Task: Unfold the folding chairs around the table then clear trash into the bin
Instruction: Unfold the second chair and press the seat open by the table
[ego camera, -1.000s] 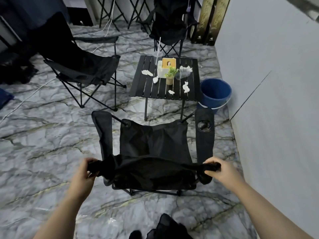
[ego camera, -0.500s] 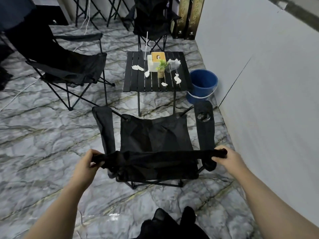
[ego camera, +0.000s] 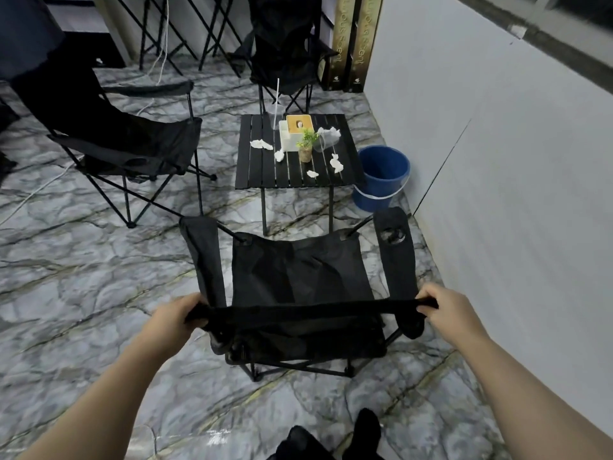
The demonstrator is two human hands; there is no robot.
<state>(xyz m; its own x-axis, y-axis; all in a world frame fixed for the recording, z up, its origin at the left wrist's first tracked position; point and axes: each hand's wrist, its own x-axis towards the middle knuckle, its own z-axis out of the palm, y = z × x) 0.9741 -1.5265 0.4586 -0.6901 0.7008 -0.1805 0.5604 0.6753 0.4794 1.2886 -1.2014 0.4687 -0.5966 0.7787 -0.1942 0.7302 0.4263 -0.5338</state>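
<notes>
The left hand (ego camera: 175,315) is gripping the left end of the black fabric top edge (ego camera: 308,309) of the nearest folding chair (ego camera: 298,270), fingers curled round it; the right hand (ego camera: 447,310) is gripping the right end in the same way; the edge is running taut and nearly level between the two hands. The chair is standing opened on the marble-patterned floor (ego camera: 83,260), directly in front of the person, its seat facing away toward the worktop (ego camera: 258,167); its right armrest (ego camera: 394,240) is showing a cup holder.

The worktop, a small black slatted table, is standing just beyond the chair; it is carrying several crumpled tissues (ego camera: 336,162), a white tissue box (ego camera: 295,131) with a wooden lid, a small potted plant (ego camera: 306,146) and a clear cup with a straw (ego camera: 277,111). A blue bucket (ego camera: 381,177) is sitting on the floor just beside the worktop's right edge, near the grey wall (ego camera: 497,161). A second opened chair (ego camera: 132,141) is standing to the left of the worktop; a third chair (ego camera: 285,51) is standing behind it.
</notes>
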